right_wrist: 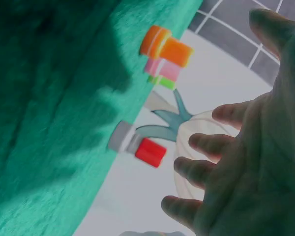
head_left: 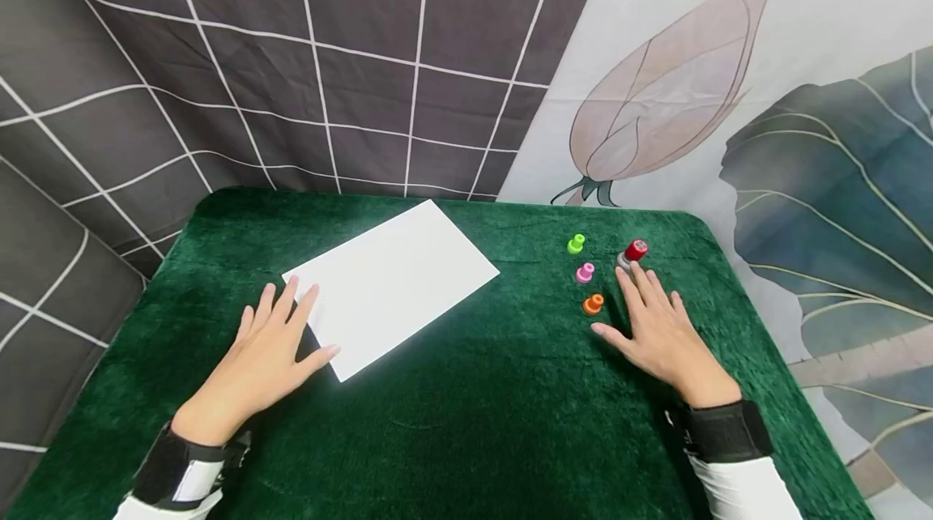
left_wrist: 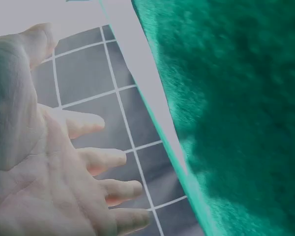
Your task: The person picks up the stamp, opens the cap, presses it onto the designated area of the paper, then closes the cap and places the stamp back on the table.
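Observation:
A white sheet of paper (head_left: pixel 401 285) lies at a slant on the green cloth, left of centre. My left hand (head_left: pixel 258 362) is spread palm down at its left edge, fingers and thumb overlapping the paper in the head view; the left wrist view shows its bare palm (left_wrist: pixel 44 172). On the right, my right hand (head_left: pixel 666 338) is stretched out, holding nothing. Just beyond its fingertips stands a small stamp-like piece with a red top (head_left: pixel 636 249) and grey base (right_wrist: pixel 121 135). To the thumb's left are small knobbed pieces: orange (head_left: pixel 594 304), pink (head_left: pixel 585 272) and green (head_left: pixel 576 244).
The green plush cloth (head_left: pixel 452 439) covers the table. Behind it hangs a dark grey cloth with a white grid (head_left: pixel 364 91). A white cloth with a flower-bud and leaf print (head_left: pixel 663 91) hangs at the right. Each wrist wears a black strap (head_left: pixel 729 431).

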### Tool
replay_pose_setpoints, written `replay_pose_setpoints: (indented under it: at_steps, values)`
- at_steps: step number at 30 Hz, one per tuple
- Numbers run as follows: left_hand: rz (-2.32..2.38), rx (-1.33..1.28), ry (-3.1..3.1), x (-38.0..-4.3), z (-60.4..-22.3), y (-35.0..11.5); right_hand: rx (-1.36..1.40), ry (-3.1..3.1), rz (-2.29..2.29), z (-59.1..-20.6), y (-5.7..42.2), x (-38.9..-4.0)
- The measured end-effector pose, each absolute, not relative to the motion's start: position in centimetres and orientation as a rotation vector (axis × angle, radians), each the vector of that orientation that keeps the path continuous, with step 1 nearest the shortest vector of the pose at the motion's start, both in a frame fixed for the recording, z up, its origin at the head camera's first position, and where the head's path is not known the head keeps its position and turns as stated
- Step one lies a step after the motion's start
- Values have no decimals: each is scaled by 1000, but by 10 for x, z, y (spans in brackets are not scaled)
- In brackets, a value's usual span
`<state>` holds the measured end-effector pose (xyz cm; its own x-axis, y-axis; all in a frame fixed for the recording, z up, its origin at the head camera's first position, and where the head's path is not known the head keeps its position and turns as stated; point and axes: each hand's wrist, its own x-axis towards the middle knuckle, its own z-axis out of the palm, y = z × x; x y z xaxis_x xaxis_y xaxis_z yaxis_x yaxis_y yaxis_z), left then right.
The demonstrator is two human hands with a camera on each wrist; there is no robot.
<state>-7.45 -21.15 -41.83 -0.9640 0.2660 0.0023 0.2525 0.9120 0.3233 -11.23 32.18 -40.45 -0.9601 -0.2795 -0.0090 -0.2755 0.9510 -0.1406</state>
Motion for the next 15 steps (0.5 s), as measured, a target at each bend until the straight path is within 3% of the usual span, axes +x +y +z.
replay_pose_setpoints:
  at_steps: [15]
  values:
    - [469, 497, 2998, -77, -411, -196, -655, 3041, -246, -392, 284, -126]
